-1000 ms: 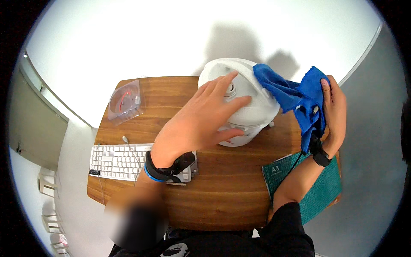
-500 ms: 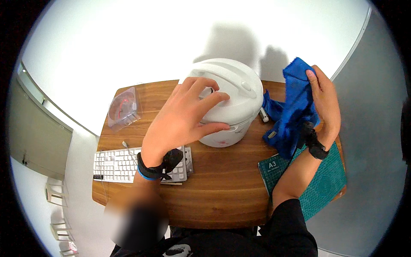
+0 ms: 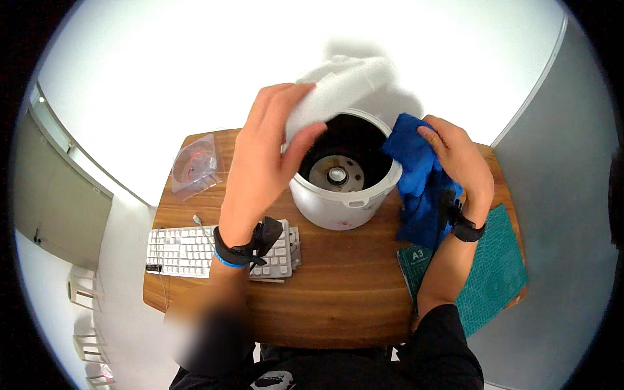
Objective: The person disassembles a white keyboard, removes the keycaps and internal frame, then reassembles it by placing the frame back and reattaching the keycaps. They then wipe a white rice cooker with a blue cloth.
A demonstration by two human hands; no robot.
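A white rice cooker (image 3: pixel 338 211) stands at the back middle of the table with its lid (image 3: pixel 341 91) swung up and back. Its dark inside shows, with a round metal heating plate (image 3: pixel 337 175) at the bottom and no inner pot. My left hand (image 3: pixel 263 143) is beside the raised lid, fingers stretched and thumb apart; its fingertips overlap the lid, and whether they touch it I cannot tell. In my right hand (image 3: pixel 455 149) a blue cloth (image 3: pixel 416 172) is pinched between thumb and fingers. It hangs by the cooker's right rim, over part of the opening's edge.
On the left of the wooden table (image 3: pixel 338 292) lies a white keyboard (image 3: pixel 179 250) with a cable. Behind it is a clear plastic box (image 3: pixel 195 166). A green cutting mat (image 3: pixel 491 279) lies at the right under my forearm. A white wall (image 3: pixel 227 58) rises behind.
The cooker's lid has gone from closed to swung up. My left hand has risen from the lid's top to its side. The cloth in my right hand has moved left toward the opening.
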